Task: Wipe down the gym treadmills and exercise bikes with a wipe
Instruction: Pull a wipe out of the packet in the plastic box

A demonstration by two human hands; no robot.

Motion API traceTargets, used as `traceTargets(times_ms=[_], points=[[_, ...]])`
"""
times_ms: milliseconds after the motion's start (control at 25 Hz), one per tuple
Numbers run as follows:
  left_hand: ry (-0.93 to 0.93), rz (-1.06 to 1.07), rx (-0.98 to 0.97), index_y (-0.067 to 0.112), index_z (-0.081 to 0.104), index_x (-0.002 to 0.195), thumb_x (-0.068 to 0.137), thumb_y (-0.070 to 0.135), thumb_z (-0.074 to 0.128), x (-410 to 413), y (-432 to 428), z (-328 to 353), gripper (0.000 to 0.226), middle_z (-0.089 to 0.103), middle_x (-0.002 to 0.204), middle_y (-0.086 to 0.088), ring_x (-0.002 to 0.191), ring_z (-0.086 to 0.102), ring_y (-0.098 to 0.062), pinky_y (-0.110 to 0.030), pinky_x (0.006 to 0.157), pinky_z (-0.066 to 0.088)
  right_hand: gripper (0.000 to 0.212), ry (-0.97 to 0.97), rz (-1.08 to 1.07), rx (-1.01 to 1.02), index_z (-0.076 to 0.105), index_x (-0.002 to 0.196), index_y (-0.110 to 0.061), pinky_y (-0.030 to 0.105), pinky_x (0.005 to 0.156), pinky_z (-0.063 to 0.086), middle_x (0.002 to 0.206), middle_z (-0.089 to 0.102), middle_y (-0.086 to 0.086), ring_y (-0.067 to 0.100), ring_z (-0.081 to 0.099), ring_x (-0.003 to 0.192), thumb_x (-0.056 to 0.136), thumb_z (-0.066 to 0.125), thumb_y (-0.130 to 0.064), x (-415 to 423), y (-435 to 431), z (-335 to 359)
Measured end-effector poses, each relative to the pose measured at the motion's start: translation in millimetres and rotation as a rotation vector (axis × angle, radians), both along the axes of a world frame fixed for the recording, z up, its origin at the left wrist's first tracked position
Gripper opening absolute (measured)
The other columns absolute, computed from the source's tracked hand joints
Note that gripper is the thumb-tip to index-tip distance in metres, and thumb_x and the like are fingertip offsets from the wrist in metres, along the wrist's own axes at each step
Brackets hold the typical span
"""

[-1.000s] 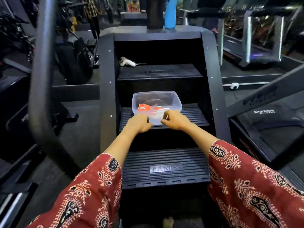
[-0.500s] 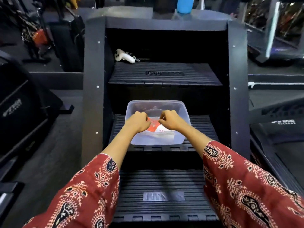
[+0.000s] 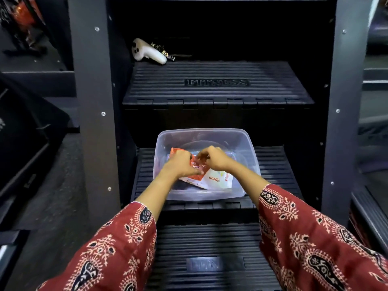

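Observation:
A clear plastic tub (image 3: 246, 143) sits on the middle step of a black stair-climber machine (image 3: 216, 85). Inside it lies a red-and-white pack of wipes (image 3: 216, 181). My left hand (image 3: 180, 163) grips the pack's red end from the left. My right hand (image 3: 212, 158) is beside it, fingers curled and pinching at the top of the pack. Whether a wipe is between the fingers is hidden.
A white handheld controller (image 3: 147, 51) with a dark strap lies at the back left of the upper step. Grey side panels (image 3: 92, 101) flank the steps. Dark gym machines stand on the floor to the left (image 3: 25, 133) and right (image 3: 371, 206).
The camera has come closer and lower over the tub. Both hands have moved further into the tub, and the wipes pack now lies tilted with more of its white end showing.

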State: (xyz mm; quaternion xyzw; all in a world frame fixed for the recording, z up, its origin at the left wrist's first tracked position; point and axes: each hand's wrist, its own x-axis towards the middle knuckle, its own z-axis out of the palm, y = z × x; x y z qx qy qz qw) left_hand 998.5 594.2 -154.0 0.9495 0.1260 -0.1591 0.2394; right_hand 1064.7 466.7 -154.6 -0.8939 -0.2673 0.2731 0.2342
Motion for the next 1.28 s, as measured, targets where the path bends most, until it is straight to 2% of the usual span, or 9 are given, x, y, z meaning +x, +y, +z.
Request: traceTargets(times_ms=[160,320,360,520,760,920,1040,1160,1280], points=[[-0.008,0.018,-0.089,0.010,0.057,0.065,0.074,0.028,0.075,6.6,6.1,-5.4,0.027,0.056,0.067,-0.005,0.071,0.055,-0.025,-0.030,0.058,0.043,0.026,0.048,-0.019,0.078,0.067,0.113,-0.002,0.030,0.081,0.048,0.104,0.068,0.013,0.021,0.060,0.091,0.089,0.056,0.003,4.9,3.0,-3.4],[0.014,0.186,-0.128,0.013,0.044,0.056,0.079,0.003,0.057,9.3,17.9,-6.3,0.028,0.050,0.067,-0.007,0.070,0.047,-0.026,-0.029,0.059,0.038,0.002,-0.030,0.023,-0.067,0.067,0.082,-0.005,0.040,0.077,0.051,0.083,0.065,0.010,0.025,0.057,0.084,0.083,0.067,-0.003,9.1,6.2,-10.1],[0.022,0.193,-0.133,0.012,0.045,0.057,0.077,0.001,0.057,9.1,19.5,-5.9,0.026,0.051,0.068,-0.008,0.070,0.047,-0.026,-0.030,0.059,0.038,0.009,-0.041,0.054,-0.118,0.064,0.077,-0.010,0.039,0.072,0.049,0.082,0.063,0.008,0.024,0.054,0.084,0.084,0.065,-0.004,7.4,7.8,-9.9],[0.003,0.161,-0.132,0.015,0.042,0.058,0.083,0.005,0.056,8.3,19.4,-5.9,0.030,0.051,0.068,-0.005,0.076,0.049,-0.027,-0.031,0.063,0.037,0.013,-0.169,0.155,-0.288,0.066,0.091,-0.014,0.029,0.066,0.035,0.101,0.060,0.012,0.033,0.056,0.090,0.088,0.054,-0.008,-3.6,19.9,-8.8],[-0.018,0.154,-0.135,0.010,0.056,0.075,0.088,0.012,0.056,7.9,17.3,-10.4,0.013,0.064,0.096,-0.020,0.092,0.059,-0.038,-0.037,0.073,0.045,0.021,-0.251,0.248,-0.359,0.061,0.110,-0.008,0.031,0.074,0.034,0.123,0.056,0.014,0.033,0.054,0.112,0.093,0.050,-0.009,-10.5,32.0,-12.6],[-0.026,0.087,-0.096,0.013,0.039,0.061,0.092,0.017,0.055,3.6,11.9,-11.4,0.034,0.056,0.076,-0.012,0.077,0.050,-0.031,-0.025,0.057,0.026,0.017,-0.221,0.176,-0.412,0.062,0.107,-0.012,0.031,0.075,0.035,0.122,0.058,0.013,0.033,0.057,0.110,0.092,0.054,-0.015,-12.2,30.3,-22.5],[-0.015,0.073,-0.083,0.012,0.036,0.061,0.092,0.013,0.052,2.6,9.8,-13.3,0.035,0.057,0.080,-0.018,0.077,0.048,-0.031,-0.029,0.060,0.029,0.019,-0.239,0.144,-0.407,0.063,0.108,-0.009,0.034,0.081,0.041,0.122,0.059,0.014,0.034,0.057,0.112,0.094,0.051,-0.012,-17.2,33.5,-25.9],[-0.003,0.088,-0.088,0.014,0.034,0.059,0.092,0.009,0.050,1.5,10.1,-12.7,0.037,0.043,0.066,-0.004,0.074,0.042,-0.026,-0.028,0.059,0.027,0.022,-0.286,0.156,-0.393,0.061,0.111,-0.006,0.036,0.085,0.043,0.123,0.059,0.015,0.035,0.057,0.112,0.096,0.046,-0.012,-17.7,35.5,-27.1],[-0.001,0.109,-0.094,0.014,0.034,0.059,0.091,0.007,0.049,0.0,10.3,-13.5,0.036,0.040,0.063,-0.002,0.074,0.042,-0.025,-0.029,0.056,0.027,0.025,-0.334,0.218,-0.399,0.057,0.117,-0.006,0.036,0.083,0.043,0.125,0.059,0.013,0.033,0.057,0.113,0.096,0.044,-0.011,-17.4,34.9,-32.0]])
